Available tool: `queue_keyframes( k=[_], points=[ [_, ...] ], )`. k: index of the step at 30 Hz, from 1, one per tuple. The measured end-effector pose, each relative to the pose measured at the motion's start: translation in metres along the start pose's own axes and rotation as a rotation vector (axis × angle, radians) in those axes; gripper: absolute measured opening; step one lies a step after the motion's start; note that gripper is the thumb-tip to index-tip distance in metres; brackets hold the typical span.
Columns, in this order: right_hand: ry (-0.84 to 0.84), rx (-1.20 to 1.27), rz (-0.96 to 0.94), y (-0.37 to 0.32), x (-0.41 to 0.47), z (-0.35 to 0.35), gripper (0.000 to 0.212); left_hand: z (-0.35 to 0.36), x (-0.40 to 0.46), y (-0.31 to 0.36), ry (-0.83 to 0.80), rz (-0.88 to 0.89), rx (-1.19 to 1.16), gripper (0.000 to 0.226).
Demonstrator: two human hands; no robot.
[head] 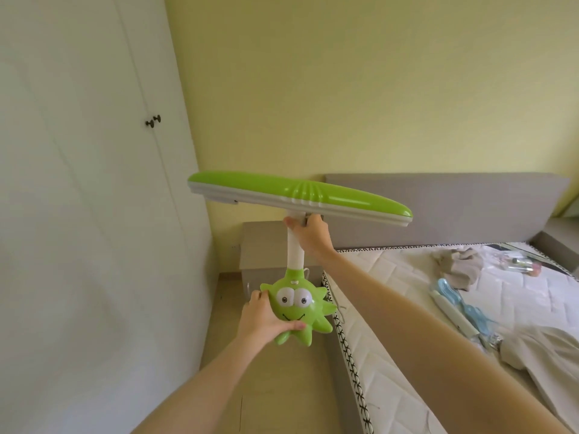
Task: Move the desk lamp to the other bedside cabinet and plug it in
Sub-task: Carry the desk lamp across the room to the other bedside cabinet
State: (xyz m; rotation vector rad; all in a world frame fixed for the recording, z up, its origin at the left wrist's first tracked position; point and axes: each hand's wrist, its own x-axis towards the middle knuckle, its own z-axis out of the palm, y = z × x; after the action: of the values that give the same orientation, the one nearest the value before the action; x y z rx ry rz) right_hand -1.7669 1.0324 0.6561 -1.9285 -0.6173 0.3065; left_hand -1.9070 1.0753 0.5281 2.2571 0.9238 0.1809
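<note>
I hold a green desk lamp (pixel 297 195) in the air, in front of me. Its long green and white head is level, its white neck runs down to a star-shaped green base with a cartoon face. My left hand (pixel 266 317) grips the left side of the base from below. My right hand (pixel 310 234) is closed around the top of the neck, just under the head. A thin white cord trails off the base to the right. Behind the lamp stands a grey bedside cabinet (pixel 263 245) against the yellow wall, its top bare. A wall socket (pixel 235 246) shows left of it.
A white wardrobe (pixel 94 183) with two dark knobs fills the left. The bed (pixel 407 308) with a bare quilted mattress and grey headboard (pixel 445 198) lies to the right, with clothes, a blue and white item and small bottles on it. A narrow floor strip runs between them.
</note>
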Motion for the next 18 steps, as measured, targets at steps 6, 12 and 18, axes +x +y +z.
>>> queue_keyframes(
  k=[6, 12, 18],
  points=[
    [-0.011, -0.025, 0.019, 0.003, 0.108, 0.023, 0.038, 0.001, 0.113, 0.006, -0.035, -0.002, -0.018, 0.112],
    [-0.063, -0.028, 0.035, 0.015, 0.235, 0.044, 0.045, 0.004, 0.242, 0.01, -0.029, -0.038, -0.02, 0.119],
    [-0.118, -0.021, 0.069, 0.024, 0.356, 0.069, 0.036, 0.007, 0.364, 0.012, -0.012, -0.091, -0.008, 0.125]
  ],
)
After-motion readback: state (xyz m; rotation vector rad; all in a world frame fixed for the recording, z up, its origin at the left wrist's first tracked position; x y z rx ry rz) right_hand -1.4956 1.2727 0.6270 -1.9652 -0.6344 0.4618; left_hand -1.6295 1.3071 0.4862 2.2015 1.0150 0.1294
